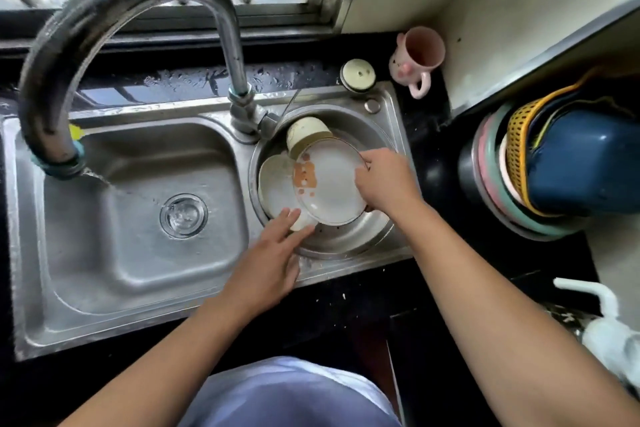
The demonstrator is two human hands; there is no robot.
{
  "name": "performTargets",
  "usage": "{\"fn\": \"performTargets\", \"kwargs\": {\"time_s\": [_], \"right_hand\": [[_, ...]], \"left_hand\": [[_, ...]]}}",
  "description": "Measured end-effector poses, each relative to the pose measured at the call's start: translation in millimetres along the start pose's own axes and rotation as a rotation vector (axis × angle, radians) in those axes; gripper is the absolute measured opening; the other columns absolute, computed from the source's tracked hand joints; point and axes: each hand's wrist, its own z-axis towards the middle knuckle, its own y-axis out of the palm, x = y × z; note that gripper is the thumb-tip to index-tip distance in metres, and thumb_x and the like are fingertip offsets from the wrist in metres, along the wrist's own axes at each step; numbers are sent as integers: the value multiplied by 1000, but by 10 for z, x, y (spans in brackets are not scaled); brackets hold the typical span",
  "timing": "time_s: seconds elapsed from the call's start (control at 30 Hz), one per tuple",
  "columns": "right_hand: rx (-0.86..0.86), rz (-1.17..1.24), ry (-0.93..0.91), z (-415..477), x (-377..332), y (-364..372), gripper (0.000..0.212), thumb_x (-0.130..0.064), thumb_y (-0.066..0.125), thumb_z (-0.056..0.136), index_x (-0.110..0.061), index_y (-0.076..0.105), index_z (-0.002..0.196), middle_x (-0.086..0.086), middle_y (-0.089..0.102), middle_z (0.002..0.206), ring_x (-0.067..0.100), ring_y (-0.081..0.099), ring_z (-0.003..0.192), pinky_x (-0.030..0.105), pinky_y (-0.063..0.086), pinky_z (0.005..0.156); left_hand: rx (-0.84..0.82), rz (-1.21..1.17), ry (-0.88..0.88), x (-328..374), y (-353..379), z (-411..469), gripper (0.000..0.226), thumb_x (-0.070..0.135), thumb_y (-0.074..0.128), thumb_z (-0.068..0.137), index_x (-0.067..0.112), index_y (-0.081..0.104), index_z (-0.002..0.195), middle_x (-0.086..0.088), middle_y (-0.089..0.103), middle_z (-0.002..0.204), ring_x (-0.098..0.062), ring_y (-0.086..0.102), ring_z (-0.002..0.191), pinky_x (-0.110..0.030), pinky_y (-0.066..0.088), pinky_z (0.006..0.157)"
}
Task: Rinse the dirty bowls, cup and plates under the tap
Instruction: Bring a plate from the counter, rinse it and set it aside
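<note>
No text, label, brand, number or sign can be read anywhere in the head view; the only markings are an orange bear-like picture on the white plate (329, 180) and a printed face on the pink mug (417, 59).

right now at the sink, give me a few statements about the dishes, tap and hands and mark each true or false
1. Water is running from the tap into the large left basin. True.
2. The right hand holds the stained plate by its right rim. True.
3. The stained plate is under the running water. False: it is over the round right basin, away from the stream.
4. The pink mug lies in the right basin. False: it stands on the counter in the corner behind the sink.
5. The left hand grips the tap. False: it is open, fingers reaching the dishes at the round basin's near edge.
</note>
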Motion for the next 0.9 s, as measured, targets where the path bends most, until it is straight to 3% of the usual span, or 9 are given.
{"fn": "performTargets", "kwargs": {"time_s": [0.07,0.13,0.23,0.33,0.4,0.47,0.6,0.73,0.9], "right_hand": [[125,-114,21,190,279,-107,26,-8,48,87,-17,72,84,11,66,84,37,55,77,25,37,54],[215,-233,14,404,475,-168,36,-9,48,90,-25,76,106,15,69,102,41,58,84,31,44,66],[268,-346,-44,761,636,-154,32,-11,48,96,-20,73,113,15,59,111,44,63,92,41,48,72],[254,-390,-112,1094,659,-77,25,-13,50,99,-19,70,114,14,53,113,42,64,88,38,40,68],[213,-397,-166,1254,620,-16,29,-14,50,100,-23,68,122,14,53,117,42,64,90,40,42,71],[183,-411,-226,1397,590,44,33,-13,49,101,-24,65,127,13,54,119,42,64,91,41,43,71],[184,-438,-315,1513,526,163,25,-8,51,98,-17,66,117,11,53,115,34,65,88,35,36,63],[197,-424,-329,1538,596,234,26,-7,51,98,-14,63,119,10,53,121,31,64,100,34,35,66],[220,-388,-301,1546,750,291,29,-7,51,99,-14,61,126,7,55,122,26,56,117,33,33,68]], "left_hand": [[-25,106,-39,68,186,-12,60,13,68,90,19,58,148,-12,40,166,-33,34,155,-52,39,121],[-57,258,-91,100,389,-83,56,23,60,94,12,57,148,-26,36,164,-45,34,152,-60,41,117],[-98,400,-304,102,634,-223,71,43,23,106,-8,46,151,-43,29,159,-58,29,149,-65,32,119],[-78,408,-428,75,741,-270,93,50,-8,107,-20,39,147,-46,24,158,-59,25,149,-55,13,128],[-62,408,-442,50,784,-248,95,51,-13,104,-20,31,150,-44,16,160,-57,16,152,-56,10,127],[-80,404,-457,52,833,-213,95,53,-19,101,-18,20,153,-42,7,163,-55,7,154,-62,21,126],[-103,384,-486,49,834,-171,92,51,-14,104,-19,24,151,-43,13,162,-57,16,152,-66,31,118],[-115,388,-474,37,852,-182,99,56,-25,97,-15,12,155,-40,-5,164,-54,-2,155,-63,15,124],[-123,393,-474,59,829,-158,91,51,-9,105,-20,28,150,-45,16,161,-59,19,150,-67,31,115]]}}
